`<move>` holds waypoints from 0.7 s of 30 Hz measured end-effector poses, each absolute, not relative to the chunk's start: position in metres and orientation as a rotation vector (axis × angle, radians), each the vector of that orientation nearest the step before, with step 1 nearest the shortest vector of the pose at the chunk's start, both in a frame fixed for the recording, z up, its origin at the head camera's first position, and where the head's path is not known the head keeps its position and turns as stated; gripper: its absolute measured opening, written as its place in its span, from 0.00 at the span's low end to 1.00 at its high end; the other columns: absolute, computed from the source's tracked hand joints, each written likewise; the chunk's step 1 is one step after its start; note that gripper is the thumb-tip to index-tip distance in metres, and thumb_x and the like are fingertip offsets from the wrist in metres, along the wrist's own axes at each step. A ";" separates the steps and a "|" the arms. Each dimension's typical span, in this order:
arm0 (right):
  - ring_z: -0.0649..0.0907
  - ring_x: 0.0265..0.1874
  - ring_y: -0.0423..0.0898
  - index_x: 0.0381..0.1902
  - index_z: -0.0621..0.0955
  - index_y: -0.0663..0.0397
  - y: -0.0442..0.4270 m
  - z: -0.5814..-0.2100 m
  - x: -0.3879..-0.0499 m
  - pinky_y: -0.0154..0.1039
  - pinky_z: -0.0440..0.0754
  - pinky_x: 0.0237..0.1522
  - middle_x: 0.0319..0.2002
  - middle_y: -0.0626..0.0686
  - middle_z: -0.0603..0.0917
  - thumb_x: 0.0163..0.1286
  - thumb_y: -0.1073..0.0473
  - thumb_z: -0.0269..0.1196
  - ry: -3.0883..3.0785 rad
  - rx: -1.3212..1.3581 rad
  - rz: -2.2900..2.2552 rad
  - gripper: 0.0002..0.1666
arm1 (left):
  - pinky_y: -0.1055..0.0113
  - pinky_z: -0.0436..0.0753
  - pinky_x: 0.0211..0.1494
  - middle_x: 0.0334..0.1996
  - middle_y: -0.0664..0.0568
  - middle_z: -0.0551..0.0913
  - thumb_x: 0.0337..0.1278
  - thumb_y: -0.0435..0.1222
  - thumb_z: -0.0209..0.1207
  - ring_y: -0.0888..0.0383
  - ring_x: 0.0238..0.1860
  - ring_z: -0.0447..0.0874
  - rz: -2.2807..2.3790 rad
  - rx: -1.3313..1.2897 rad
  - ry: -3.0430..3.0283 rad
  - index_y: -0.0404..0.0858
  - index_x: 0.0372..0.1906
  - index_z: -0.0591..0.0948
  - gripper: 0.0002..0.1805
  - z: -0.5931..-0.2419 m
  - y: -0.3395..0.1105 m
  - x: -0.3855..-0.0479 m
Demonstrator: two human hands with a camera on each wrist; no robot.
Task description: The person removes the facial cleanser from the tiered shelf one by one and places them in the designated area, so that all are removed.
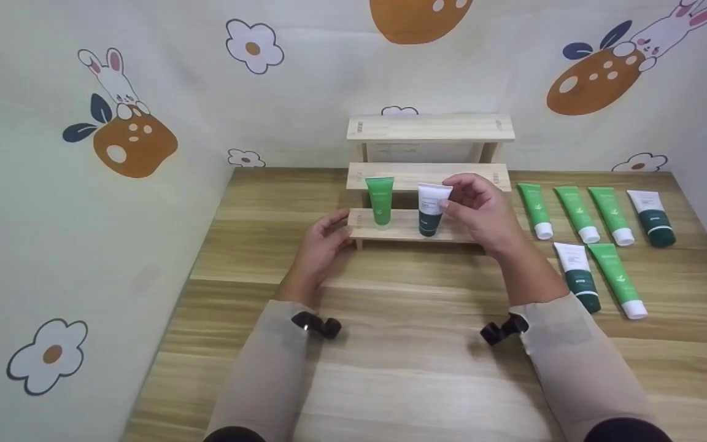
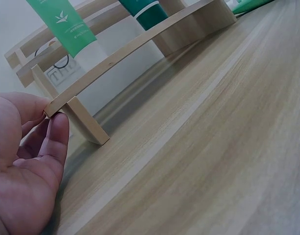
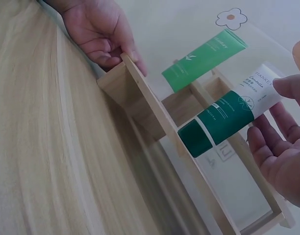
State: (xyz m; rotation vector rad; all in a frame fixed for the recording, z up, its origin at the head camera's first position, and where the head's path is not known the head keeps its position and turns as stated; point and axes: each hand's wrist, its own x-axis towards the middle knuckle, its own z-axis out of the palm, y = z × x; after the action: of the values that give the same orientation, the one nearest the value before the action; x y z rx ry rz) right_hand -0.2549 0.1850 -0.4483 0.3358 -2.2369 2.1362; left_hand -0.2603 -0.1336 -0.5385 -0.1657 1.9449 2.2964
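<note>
A three-tier wooden shelf (image 1: 430, 128) stands on the table against the back. My left hand (image 1: 327, 240) pinches the left end of its lowest step between thumb and fingers, as the left wrist view (image 2: 30, 161) also shows. On that step a green tube (image 1: 380, 201) stands upright on its white cap. To the right of it, a white and dark green tube (image 1: 429, 210) stands cap down at the step. My right hand (image 1: 482, 212) pinches this tube near its top, thumb in front and fingers behind, seen in the right wrist view (image 3: 285, 142).
Right of the shelf lie several tubes: green ones such as this tube (image 1: 617, 279), and white and dark green ones such as this tube (image 1: 652, 218). The wood-grain table (image 1: 390, 350) meets a printed backdrop (image 1: 304, 110) behind and at the sides.
</note>
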 end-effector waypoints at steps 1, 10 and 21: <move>0.83 0.49 0.46 0.57 0.82 0.61 0.185 -0.449 -0.255 0.31 0.87 0.52 0.45 0.45 0.87 0.70 0.70 0.71 -2.234 0.340 2.137 0.19 | 0.69 0.89 0.56 0.72 0.42 0.80 0.72 0.27 0.63 0.56 0.57 0.86 2.300 -0.164 1.941 0.35 0.72 0.78 0.26 -0.538 -0.134 -0.260; 0.87 0.49 0.44 0.67 0.75 0.68 0.188 -0.451 -0.257 0.39 0.91 0.56 0.47 0.48 0.86 0.74 0.72 0.65 -2.186 0.320 2.161 0.25 | 0.69 0.89 0.56 0.72 0.39 0.79 0.73 0.26 0.61 0.57 0.56 0.86 2.323 -0.124 1.930 0.32 0.72 0.77 0.26 -0.539 -0.134 -0.261; 0.84 0.48 0.46 0.64 0.79 0.61 0.204 -0.446 -0.255 0.35 0.90 0.52 0.48 0.49 0.83 0.75 0.68 0.66 -2.237 0.238 2.053 0.21 | 0.66 0.89 0.60 0.71 0.43 0.80 0.71 0.27 0.63 0.53 0.61 0.85 2.273 -0.166 1.989 0.37 0.71 0.79 0.25 -0.538 -0.133 -0.261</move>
State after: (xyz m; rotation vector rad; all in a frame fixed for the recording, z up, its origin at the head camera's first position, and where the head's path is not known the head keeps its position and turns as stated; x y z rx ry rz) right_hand -0.2547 0.2040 -0.4462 0.2379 -2.2368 2.0528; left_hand -0.2613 -0.1335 -0.5384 -0.1659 1.9890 2.2726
